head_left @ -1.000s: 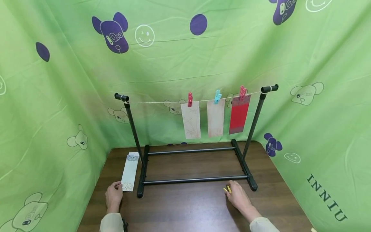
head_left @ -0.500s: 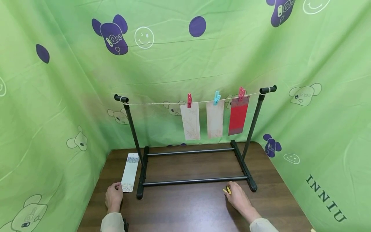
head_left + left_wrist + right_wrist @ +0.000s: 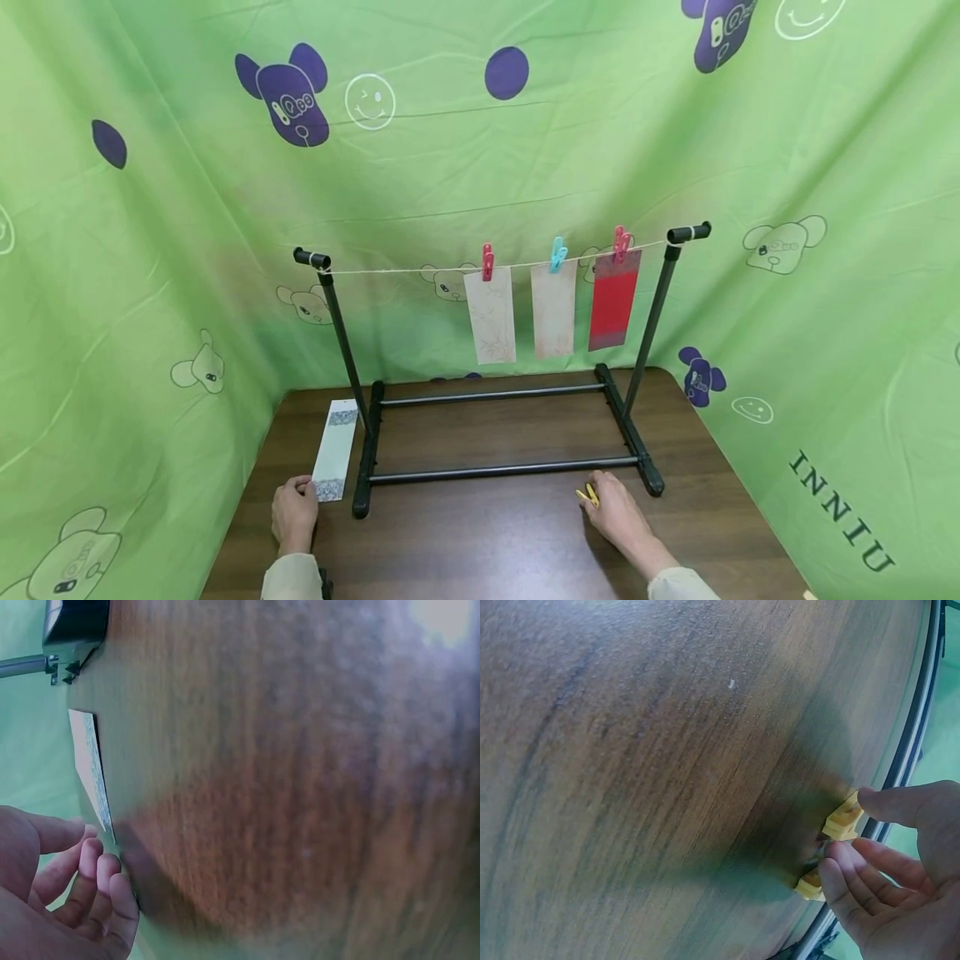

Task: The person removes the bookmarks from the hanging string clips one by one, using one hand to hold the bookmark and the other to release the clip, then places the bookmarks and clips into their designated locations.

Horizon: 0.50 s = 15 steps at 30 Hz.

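A narrow pale paper card (image 3: 335, 450) with a grey-blue patterned band at each end lies on the table, left of the black stand (image 3: 506, 468). At its near left corner, my left hand (image 3: 295, 512) pinches the edge between thumb and fingertips. The left wrist view shows the card (image 3: 90, 765) nearly edge-on beyond the fingers. My right hand (image 3: 618, 512) holds a yellow clothespin (image 3: 589, 495) just in front of the stand's near bar. In the right wrist view, thumb and fingers cover part of the clothespin (image 3: 843, 819).
A string (image 3: 405, 271) spans the stand's two uprights. Clothespins hold three cards on it: a white card (image 3: 491, 321) by a red pin (image 3: 487, 262), a cream card (image 3: 553, 317) by a blue pin (image 3: 557, 254), and a red card (image 3: 613, 304). Green cloth (image 3: 420, 167) encloses the table.
The whole head view has shifted slightly downward. Both hands stay in about the same place, with the card and the yellow clothespin.
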Motion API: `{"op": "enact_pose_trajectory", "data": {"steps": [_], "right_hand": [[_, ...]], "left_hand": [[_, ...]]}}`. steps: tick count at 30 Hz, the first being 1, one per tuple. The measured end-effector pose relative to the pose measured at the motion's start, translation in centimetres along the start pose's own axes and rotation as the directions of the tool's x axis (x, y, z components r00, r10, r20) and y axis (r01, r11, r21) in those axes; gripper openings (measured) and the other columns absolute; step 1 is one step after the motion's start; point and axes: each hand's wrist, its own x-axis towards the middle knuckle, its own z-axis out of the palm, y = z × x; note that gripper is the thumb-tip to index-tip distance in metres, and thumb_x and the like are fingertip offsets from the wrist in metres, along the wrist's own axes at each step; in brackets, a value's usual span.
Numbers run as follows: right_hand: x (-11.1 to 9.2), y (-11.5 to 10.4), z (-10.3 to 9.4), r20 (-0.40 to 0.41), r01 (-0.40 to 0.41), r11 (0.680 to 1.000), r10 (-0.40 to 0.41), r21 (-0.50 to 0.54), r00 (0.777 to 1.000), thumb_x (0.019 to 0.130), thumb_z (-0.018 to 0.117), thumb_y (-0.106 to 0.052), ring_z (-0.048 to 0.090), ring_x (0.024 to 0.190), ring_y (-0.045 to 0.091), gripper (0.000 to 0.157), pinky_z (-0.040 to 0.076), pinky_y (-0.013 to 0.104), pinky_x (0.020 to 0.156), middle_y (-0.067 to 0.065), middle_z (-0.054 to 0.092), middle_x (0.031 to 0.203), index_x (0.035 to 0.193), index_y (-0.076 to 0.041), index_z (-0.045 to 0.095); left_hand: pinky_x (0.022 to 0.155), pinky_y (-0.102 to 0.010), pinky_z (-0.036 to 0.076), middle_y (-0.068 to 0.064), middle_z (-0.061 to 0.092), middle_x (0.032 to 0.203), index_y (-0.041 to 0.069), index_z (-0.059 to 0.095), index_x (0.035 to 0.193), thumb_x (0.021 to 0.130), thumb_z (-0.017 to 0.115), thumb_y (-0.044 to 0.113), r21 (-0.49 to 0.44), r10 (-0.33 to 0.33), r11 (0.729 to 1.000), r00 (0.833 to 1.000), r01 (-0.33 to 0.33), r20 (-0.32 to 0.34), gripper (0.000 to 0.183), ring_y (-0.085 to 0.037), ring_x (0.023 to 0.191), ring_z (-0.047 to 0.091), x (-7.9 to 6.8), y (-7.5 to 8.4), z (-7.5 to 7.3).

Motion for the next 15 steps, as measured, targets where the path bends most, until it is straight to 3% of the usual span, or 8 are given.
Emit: {"op": "enact_pose_trajectory", "data": {"steps": [8, 15], "right_hand": [[0.3, -0.1, -0.1, -0.040, 0.021, 1.000, -0.021, -0.002, 0.999, 0.082, 0.088, -0.003, 0.060, 0.078, 0.022, 0.028, 0.055, 0.046, 0.069, 0.008, 0.062, 0.086, 0.100, 0.002, 0.068], [0.3, -0.5, -0.1, -0.018, 0.011, 1.000, -0.011, 0.003, 1.000, 0.085, 0.086, -0.004, 0.067, 0.088, 0.030, 0.029, 0.059, 0.051, 0.078, 0.012, 0.067, 0.094, 0.107, 0.005, 0.069]], "left_hand": [[0.085, -0.066, 0.050, -0.029, 0.069, 0.107, -0.008, 0.072, 0.115, 0.104, 0.057, 0.009, -0.018, 0.083, 0.996, 0.996, -0.083, -0.034, 0.025, -0.054, 0.105, 0.064, -0.9, 0.4, 0.5], [0.080, -0.062, 0.052, -0.025, 0.069, 0.097, -0.007, 0.074, 0.110, 0.101, 0.063, 0.003, -0.010, 0.205, 0.978, 0.976, -0.207, -0.072, 0.018, -0.048, 0.093, 0.067, -1.9, 1.1, 1.2]]}}
